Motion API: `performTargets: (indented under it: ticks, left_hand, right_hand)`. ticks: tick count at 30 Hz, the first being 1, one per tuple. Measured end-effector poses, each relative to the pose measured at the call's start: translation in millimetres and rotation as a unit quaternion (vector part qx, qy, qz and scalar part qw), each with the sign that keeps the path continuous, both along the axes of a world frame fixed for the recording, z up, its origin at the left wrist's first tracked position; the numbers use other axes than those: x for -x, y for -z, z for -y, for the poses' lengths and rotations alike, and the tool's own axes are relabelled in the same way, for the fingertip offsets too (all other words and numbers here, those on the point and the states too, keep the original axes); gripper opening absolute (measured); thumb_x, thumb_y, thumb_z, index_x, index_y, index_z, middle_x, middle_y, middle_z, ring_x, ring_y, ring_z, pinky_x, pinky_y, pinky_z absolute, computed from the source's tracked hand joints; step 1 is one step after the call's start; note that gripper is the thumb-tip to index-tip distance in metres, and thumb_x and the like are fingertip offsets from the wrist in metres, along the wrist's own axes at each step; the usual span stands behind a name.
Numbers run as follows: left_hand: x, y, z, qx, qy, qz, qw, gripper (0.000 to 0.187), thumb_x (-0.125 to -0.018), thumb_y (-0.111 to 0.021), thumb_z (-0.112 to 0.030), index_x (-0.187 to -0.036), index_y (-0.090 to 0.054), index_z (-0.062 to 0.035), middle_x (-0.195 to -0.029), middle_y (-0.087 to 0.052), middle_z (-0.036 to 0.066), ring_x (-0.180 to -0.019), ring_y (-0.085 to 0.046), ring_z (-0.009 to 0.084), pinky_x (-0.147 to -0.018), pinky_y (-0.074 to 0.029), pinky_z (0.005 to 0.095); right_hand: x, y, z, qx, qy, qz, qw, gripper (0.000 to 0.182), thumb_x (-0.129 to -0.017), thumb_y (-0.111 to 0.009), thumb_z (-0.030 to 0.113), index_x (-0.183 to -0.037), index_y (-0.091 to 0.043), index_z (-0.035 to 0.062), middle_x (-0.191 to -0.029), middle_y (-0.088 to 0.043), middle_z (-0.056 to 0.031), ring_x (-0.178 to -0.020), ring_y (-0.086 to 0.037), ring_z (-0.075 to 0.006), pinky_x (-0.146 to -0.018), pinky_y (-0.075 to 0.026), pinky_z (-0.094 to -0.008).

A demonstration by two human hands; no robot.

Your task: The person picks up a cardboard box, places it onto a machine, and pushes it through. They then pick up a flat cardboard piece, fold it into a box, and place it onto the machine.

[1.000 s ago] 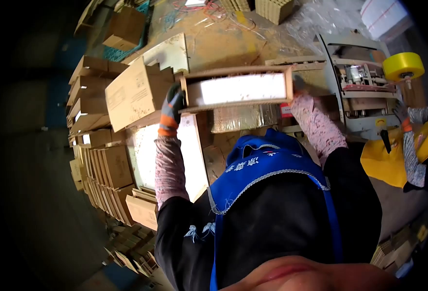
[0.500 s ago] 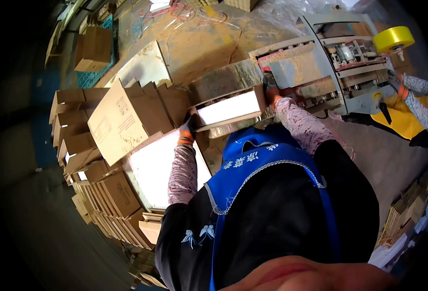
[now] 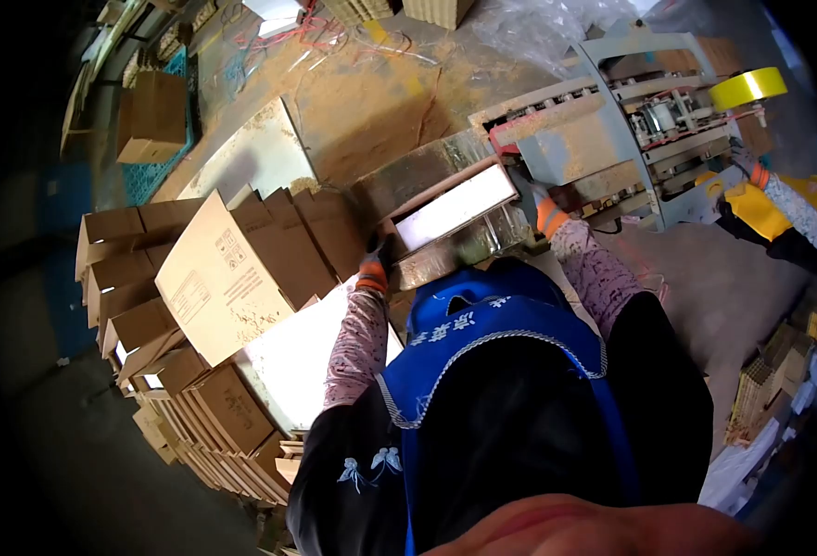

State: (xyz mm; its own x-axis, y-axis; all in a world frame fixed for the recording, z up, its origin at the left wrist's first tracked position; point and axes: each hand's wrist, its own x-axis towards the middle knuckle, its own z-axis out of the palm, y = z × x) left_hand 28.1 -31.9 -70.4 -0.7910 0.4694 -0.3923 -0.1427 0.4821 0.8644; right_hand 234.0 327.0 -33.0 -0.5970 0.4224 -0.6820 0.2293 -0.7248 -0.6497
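I hold an open cardboard box (image 3: 450,211) with a white inside between both gloved hands. My left hand (image 3: 376,257) grips its left end and my right hand (image 3: 545,209) grips its right end, by the metal table (image 3: 418,171) in front of my blue apron. The box lies just before the mouth of the taping machine (image 3: 603,139).
A big open carton (image 3: 237,273) and rows of folded cartons (image 3: 126,278) stand at my left. A yellow tape roll (image 3: 747,88) tops the machine. A co-worker's gloved hand and sleeve (image 3: 788,204) reach in at the right. Loose boxes (image 3: 153,116) lie on the dusty floor.
The box has come down and away from my face toward the machine, and both hands went with it. The view has swung so that more floor shows.
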Motion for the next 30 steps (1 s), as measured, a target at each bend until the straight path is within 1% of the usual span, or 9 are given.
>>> performTargets:
  ticks: [7, 11, 13, 17, 20, 22, 23, 29, 30]
  left_hand:
    - [-8.7, -83.6, -47.3, 0.058, -0.107, -0.084, 0.989, 0.049, -0.071, -0.071, -0.034, -0.104, -0.058, 0.001, -0.093, -0.063, 0.015, -0.086, -0.06, 0.0288, -0.079, -0.045, 0.0355]
    - [-36.3, -171.1, -69.9, 0.154, 0.031, -0.095, 0.983, 0.056, -0.07, -0.071, -0.041, -0.103, -0.058, 0.002, -0.098, -0.061, 0.019, -0.089, -0.058, 0.0327, -0.08, -0.045, 0.0369]
    - [-53.5, -179.3, -71.2, 0.354, 0.287, -0.428, 0.781, 0.062, -0.07, -0.067, -0.05, -0.107, -0.057, -0.0011, -0.111, -0.056, 0.02, -0.101, -0.053, 0.0343, -0.086, -0.042, 0.0406]
    - [-29.7, -145.1, -80.7, 0.382, 0.255, -0.3, 0.836, 0.067, -0.069, -0.063, -0.056, -0.113, -0.055, -0.0072, -0.12, -0.05, 0.023, -0.109, -0.047, 0.0371, -0.091, -0.038, 0.0443]
    - [-28.5, -141.8, -81.5, 0.369, 0.259, -0.3, 0.841, 0.062, -0.069, -0.064, -0.055, -0.108, -0.057, -0.0072, -0.119, -0.05, 0.023, -0.108, -0.048, 0.0373, -0.089, -0.039, 0.0439]
    - [-29.0, -153.6, -91.4, 0.379, 0.264, -0.26, 0.848, 0.06, -0.07, -0.063, -0.053, -0.107, -0.057, -0.0062, -0.114, -0.053, 0.022, -0.106, -0.048, 0.0368, -0.09, -0.037, 0.0448]
    - [-31.0, -151.1, -95.2, 0.375, 0.272, -0.268, 0.845, 0.06, -0.07, -0.063, -0.053, -0.107, -0.057, -0.0062, -0.114, -0.053, 0.022, -0.106, -0.048, 0.0368, -0.09, -0.037, 0.0448]
    - [-41.6, -188.8, -134.6, 0.256, 0.374, -0.557, 0.696, 0.07, -0.067, -0.067, -0.047, -0.121, -0.049, -0.0067, -0.123, -0.048, 0.017, -0.111, -0.044, 0.0325, -0.096, -0.03, 0.0474]
    - [-37.8, -200.6, -145.2, 0.215, 0.383, -0.572, 0.693, 0.076, -0.064, -0.068, -0.049, -0.124, -0.046, -0.0077, -0.123, -0.047, 0.017, -0.112, -0.043, 0.0333, -0.095, -0.031, 0.0482]
  right_hand:
    - [17.3, -41.6, 9.3, -0.047, -0.018, 0.115, 0.992, 0.072, -0.067, -0.076, 0.035, -0.122, -0.048, -0.0004, -0.132, -0.039, -0.0154, -0.12, -0.036, -0.0309, -0.092, -0.036, -0.0407]
    - [7.5, -53.8, 20.7, -0.051, 0.026, 0.055, 0.997, 0.061, -0.069, -0.075, 0.034, -0.116, -0.055, 0.0001, -0.128, -0.044, -0.0139, -0.118, -0.038, -0.03, -0.092, -0.036, -0.0416]
    - [4.9, -52.0, 27.1, -0.062, 0.053, 0.068, 0.994, 0.049, -0.072, -0.073, 0.033, -0.107, -0.06, 0.0011, -0.119, -0.051, -0.0103, -0.11, -0.045, -0.0267, -0.087, -0.039, -0.0405]
    - [-3.2, -52.4, 35.4, 0.015, 0.196, -0.055, 0.979, 0.04, -0.075, -0.071, 0.023, -0.106, -0.058, 0.0009, -0.107, -0.056, -0.0055, -0.094, -0.053, -0.0187, -0.077, -0.043, -0.0309]
    - [-5.1, -29.4, 50.4, -0.322, 0.057, -0.123, 0.937, 0.058, -0.072, -0.074, 0.023, -0.118, -0.046, 0.0013, -0.106, -0.056, -0.0106, -0.092, -0.054, -0.0195, -0.077, -0.044, -0.0278]
    - [-0.8, -42.8, 36.1, -0.381, -0.147, 0.157, 0.899, 0.093, -0.066, -0.069, 0.056, -0.129, -0.033, -0.0018, -0.122, -0.049, -0.0213, -0.11, -0.049, -0.0309, -0.088, -0.042, -0.0358]
    - [10.5, -14.0, 40.0, -0.39, -0.048, 0.132, 0.91, 0.1, -0.059, -0.071, 0.061, -0.127, -0.036, -0.0032, -0.119, -0.05, -0.0235, -0.109, -0.05, -0.0336, -0.089, -0.041, -0.037]
    - [10.2, -41.6, 44.2, -0.426, -0.105, 0.191, 0.878, 0.079, -0.072, -0.062, 0.055, -0.127, -0.041, 0.001, -0.122, -0.048, -0.0216, -0.115, -0.044, -0.0344, -0.096, -0.034, -0.038]
    - [6.7, -62.9, 44.7, -0.48, -0.087, 0.19, 0.852, 0.08, -0.073, -0.057, 0.062, -0.112, -0.05, -0.0076, -0.104, -0.058, -0.026, -0.096, -0.056, -0.036, -0.082, -0.043, -0.0403]
